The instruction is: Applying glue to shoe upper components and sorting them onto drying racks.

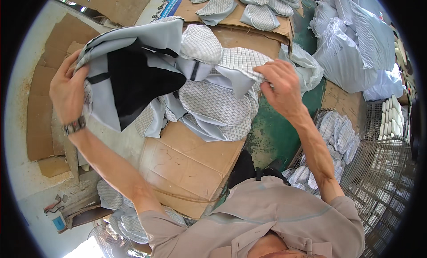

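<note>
Above the cardboard-topped work surface I hold up a sewn fabric cover with grey sides, black lining [138,82] and a quilted white face. My left hand [69,89] is closed round its grey left edge. On the other side my right hand [281,85] pinches the rim of a quilted white part [243,58]; whether this belongs to the same cover, I cannot tell. A short black strap shows between the two parts. Just below lies a heap of similar quilted covers [209,102] with grid stitching and grey edging, partly hidden by the held fabric.
Bare cardboard [191,162] covers the near part of the surface. More quilted covers [260,15] lie at the far end. Large stuffed white bags [347,58] stand at right. A wire cage [378,178] and a pile of covers [336,135] are at lower right; a wall [26,178] bounds the left.
</note>
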### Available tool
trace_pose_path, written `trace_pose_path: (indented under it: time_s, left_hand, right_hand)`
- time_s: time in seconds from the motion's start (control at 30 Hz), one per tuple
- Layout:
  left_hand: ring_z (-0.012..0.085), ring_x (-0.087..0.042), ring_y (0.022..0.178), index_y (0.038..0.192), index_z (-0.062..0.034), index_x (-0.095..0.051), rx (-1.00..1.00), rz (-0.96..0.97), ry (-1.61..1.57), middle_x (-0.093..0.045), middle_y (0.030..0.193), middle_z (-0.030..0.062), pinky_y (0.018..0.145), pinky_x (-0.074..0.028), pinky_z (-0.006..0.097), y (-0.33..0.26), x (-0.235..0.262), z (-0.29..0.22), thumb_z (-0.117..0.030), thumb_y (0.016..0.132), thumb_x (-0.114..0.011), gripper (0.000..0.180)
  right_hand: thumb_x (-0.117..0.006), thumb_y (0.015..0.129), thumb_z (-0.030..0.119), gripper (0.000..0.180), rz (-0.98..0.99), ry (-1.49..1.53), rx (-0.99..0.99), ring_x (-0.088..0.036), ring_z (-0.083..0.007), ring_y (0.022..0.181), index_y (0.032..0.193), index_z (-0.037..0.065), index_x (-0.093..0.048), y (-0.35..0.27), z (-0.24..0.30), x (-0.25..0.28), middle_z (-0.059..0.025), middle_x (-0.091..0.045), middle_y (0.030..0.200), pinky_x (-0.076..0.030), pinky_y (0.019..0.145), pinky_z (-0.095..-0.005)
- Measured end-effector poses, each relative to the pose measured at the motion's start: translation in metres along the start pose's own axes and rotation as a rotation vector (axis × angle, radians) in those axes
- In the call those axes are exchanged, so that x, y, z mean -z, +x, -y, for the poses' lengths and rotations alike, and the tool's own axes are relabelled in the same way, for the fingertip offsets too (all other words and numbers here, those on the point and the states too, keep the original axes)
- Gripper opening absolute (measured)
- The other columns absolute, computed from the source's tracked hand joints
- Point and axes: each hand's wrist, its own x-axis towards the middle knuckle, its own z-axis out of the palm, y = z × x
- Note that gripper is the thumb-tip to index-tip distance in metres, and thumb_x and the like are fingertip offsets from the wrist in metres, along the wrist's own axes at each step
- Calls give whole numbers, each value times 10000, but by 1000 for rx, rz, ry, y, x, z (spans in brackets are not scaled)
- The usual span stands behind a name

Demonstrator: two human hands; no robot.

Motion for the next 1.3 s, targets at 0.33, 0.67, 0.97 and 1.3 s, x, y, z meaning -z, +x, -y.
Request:
trace_pose_path:
  time_s: [0.33,0.67,0.97,1.3]
  left_hand:
    - [95,-649,968,1277,-14,-660,-13,-21,-97,-729,1057,83,878,-481,212,-54,65,-42,-4,914,-652,363]
    - [151,-667,1032,1297,-18,-648,-274,153,-46,-722,1082,117,951,-491,251,-86,55,-177,-44,917,-666,381]
    - [190,-653,1101,1299,-17,-646,-422,117,76,-706,1168,127,1019,-455,324,-160,40,-312,-180,916,-666,417]
    - [264,-608,1218,1329,-61,-639,-762,-14,-32,-661,1283,141,1087,-418,420,-269,-15,-511,-485,853,-651,637]
  right_hand:
    - [-597,735,-89,317,-163,97,-149,-657,-175,794,1028,-25,-700,35,49,139,-110,-694,888,-492,718,-263]
    - [-567,789,-100,324,-145,-16,-346,-638,-133,862,1082,-28,-684,-91,46,281,-87,-702,974,-479,767,-232]
    - [-553,805,-96,344,-296,-182,-520,-596,-71,766,1104,-5,-696,-298,69,440,-39,-692,912,-452,680,-207]
    - [-555,814,-98,354,-460,-434,-899,-656,-118,891,1123,4,-695,-548,166,575,-68,-718,1011,-504,793,-238]
